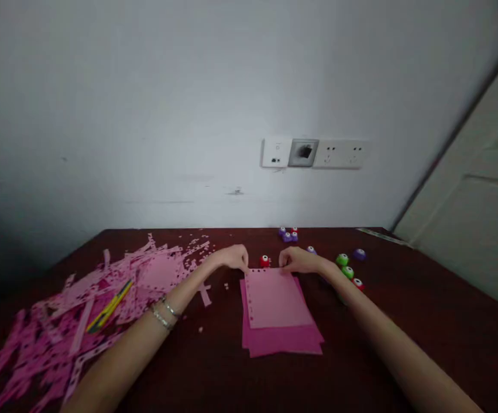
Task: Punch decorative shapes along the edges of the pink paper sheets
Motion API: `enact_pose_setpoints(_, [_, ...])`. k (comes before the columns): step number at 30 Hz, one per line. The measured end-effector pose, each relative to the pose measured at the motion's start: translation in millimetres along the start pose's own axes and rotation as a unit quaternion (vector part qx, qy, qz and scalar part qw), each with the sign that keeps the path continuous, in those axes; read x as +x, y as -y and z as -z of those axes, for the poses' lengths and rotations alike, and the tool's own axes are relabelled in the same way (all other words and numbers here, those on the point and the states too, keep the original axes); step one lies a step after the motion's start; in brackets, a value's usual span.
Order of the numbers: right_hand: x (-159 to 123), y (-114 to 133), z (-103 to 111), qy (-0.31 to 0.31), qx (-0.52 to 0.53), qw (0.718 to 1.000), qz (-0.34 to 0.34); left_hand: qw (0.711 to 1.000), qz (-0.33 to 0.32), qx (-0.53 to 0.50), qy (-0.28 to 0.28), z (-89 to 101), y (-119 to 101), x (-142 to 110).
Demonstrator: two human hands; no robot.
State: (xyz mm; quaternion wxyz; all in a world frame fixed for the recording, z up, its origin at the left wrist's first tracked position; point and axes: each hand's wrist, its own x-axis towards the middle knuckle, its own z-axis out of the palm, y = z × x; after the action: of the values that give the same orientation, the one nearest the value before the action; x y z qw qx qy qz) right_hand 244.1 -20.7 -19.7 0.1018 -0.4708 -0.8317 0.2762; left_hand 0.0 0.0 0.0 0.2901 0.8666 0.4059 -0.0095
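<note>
A light pink sheet of paper [278, 298] lies on top of darker pink sheets [281, 341] on the table. Small punched holes run down its left edge and along its top edge. My left hand [234, 256] pinches the top left corner, fingers closed. At the top right corner, my right hand [299, 260] has its fingers closed on the same sheet. Between my hands, just beyond the top edge, sits a small red craft punch [265, 261] with a white spot on it.
Pink paper strips and scraps [55, 332] heap on the left, with a yellow pencil-like stick [110, 307] on them. Green punches [345, 266], purple and red ones stand at the right and back. The wall with sockets [338, 154] rises behind the dark table [206, 367].
</note>
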Motion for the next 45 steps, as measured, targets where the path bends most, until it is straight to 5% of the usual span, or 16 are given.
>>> enact_pose_setpoints(45, [9, -7, -15, -0.122, 0.033, 0.992, 0.027, 0.998, 0.048, 0.018, -0.042, 6.9, 17, 2])
